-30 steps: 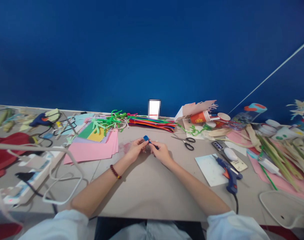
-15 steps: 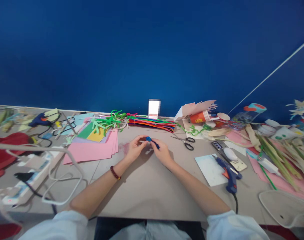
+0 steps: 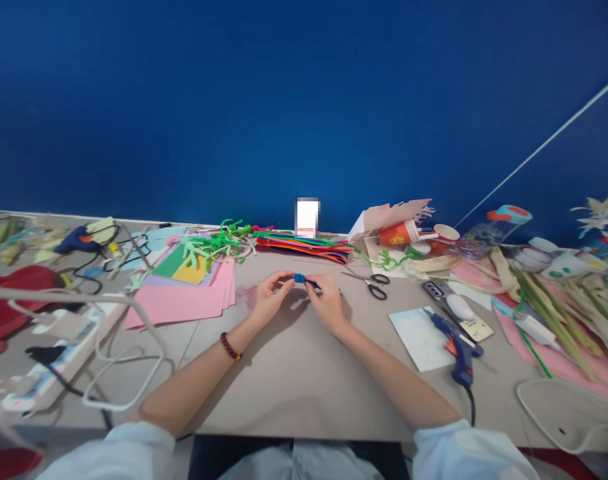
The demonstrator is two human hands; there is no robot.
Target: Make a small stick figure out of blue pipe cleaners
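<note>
Left of the scissors (image 3: 377, 285), the left hand (image 3: 273, 295) and right hand (image 3: 329, 301) pinch a blue coil (image 3: 299, 277), perhaps wound yarn. Open table (image 3: 304, 373) runs from the scissors to its near edge. Half a second ago the piece sloped; now it lies nearly level.

Blue piece (image 3: 299, 278), tilted earlier, now level

A bright blue piece (image 3: 299, 278) is set off by a grey tabletop (image 3: 304, 380) and deep blue wall (image 3: 304, 100); paper (image 3: 179, 308) is seen in pink, green and yellow, stems (image 3: 304, 248) are streaked red, orange and green, a navy glue gun (image 3: 464, 357) is accented with orange.
</note>
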